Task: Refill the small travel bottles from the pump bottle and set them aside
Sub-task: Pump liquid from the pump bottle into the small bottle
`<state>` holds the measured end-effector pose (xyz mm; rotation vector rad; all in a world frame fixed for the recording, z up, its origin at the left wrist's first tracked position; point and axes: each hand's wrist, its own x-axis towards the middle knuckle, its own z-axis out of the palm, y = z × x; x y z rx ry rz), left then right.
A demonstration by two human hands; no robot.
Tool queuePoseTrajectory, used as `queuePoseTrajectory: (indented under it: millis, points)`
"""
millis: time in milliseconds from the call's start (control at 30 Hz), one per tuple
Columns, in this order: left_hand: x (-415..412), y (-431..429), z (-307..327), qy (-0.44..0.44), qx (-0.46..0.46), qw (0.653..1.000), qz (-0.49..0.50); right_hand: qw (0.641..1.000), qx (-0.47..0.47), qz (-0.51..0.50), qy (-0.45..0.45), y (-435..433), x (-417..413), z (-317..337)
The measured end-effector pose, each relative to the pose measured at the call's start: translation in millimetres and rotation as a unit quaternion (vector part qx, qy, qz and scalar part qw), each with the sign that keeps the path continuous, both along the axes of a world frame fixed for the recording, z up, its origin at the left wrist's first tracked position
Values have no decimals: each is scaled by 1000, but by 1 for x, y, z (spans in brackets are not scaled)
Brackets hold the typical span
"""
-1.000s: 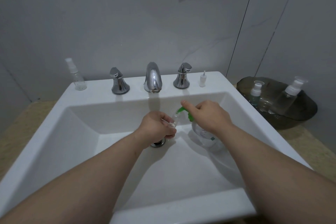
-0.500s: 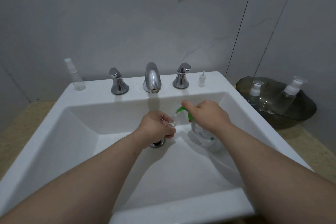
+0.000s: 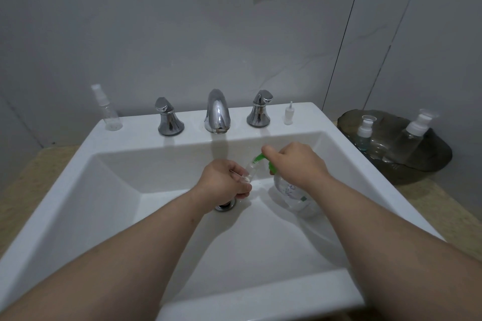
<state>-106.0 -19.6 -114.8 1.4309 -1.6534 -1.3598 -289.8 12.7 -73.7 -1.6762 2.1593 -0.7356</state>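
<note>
Over the white sink (image 3: 109, 206) my left hand (image 3: 224, 182) grips a small clear travel bottle (image 3: 249, 171), its open mouth tilted up to the right. My right hand (image 3: 294, 164) holds the top of a clear pump bottle (image 3: 292, 193) with a green pump head (image 3: 260, 157), index finger lying on the pump. The green nozzle points into the small bottle's mouth. The pump bottle's base rests in the basin. A white spray cap (image 3: 288, 114) stands on the sink ledge at the back right.
An empty clear spray bottle (image 3: 108, 109) stands on the ledge at the back left. A chrome spout (image 3: 217, 112) and two handles sit behind the hands. A dark bowl (image 3: 427, 167) on the counter at right holds two more small bottles (image 3: 365, 133) (image 3: 412, 138). A towel hangs above.
Both hands stay in nearly the same place at the drain. The view has shifted very slightly; no object has visibly moved.
</note>
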Motion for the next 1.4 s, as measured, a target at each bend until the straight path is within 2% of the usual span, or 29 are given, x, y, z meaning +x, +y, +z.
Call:
queuePoseTrajectory:
  millis: [700, 1033, 1400]
  points:
    - [0, 0, 0, -20, -5, 1000, 0, 999, 0, 23, -39, 0, -2, 0]
    - [1, 2, 3, -30, -4, 1000, -1, 1000, 1, 18, -25, 2, 0, 2]
    - [8, 3, 7, -63, -7, 998, 10, 994, 49, 63, 73, 3, 3, -3]
